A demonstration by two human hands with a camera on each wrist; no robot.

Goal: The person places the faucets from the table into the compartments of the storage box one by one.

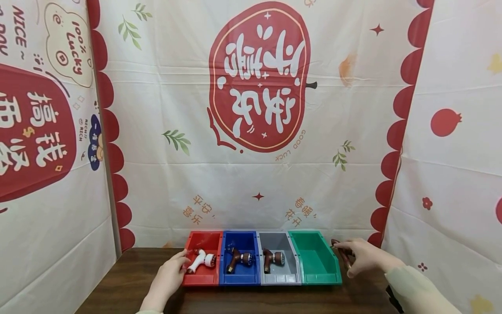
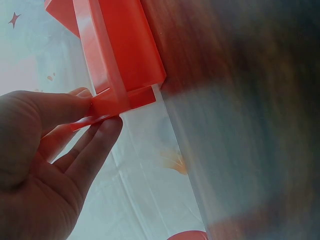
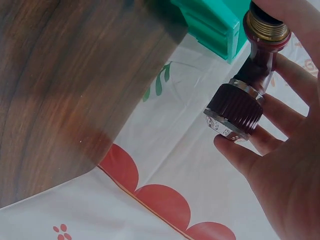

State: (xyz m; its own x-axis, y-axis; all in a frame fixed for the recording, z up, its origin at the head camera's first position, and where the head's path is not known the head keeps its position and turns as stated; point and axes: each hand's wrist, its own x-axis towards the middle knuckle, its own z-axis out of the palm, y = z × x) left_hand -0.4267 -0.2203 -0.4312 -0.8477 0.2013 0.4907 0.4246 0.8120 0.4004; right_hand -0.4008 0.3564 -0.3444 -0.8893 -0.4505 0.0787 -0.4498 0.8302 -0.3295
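Along the table's back stand the red bin (image 1: 201,279), blue bin (image 1: 240,280), grey bin (image 1: 280,279) and green bin (image 1: 315,261), side by side. My left hand (image 1: 166,274) pinches the red bin's left rim between thumb and fingers. Beyond the green bin's right side, my right hand (image 1: 364,256) holds a dark brown valve (image 3: 234,102) with a brass threaded end and a ridged knob; the thumb lies at the threaded end. A white valve (image 1: 201,260) lies in the red bin. One brown valve (image 1: 234,260) is in the blue bin, another (image 1: 269,260) in the grey.
The dark wooden table (image 1: 129,279) runs back to a printed cloth (image 1: 251,183) hanging behind the bins. More printed cloth (image 1: 451,187) hangs along both sides. A small black object (image 1: 393,298) shows under the right forearm.
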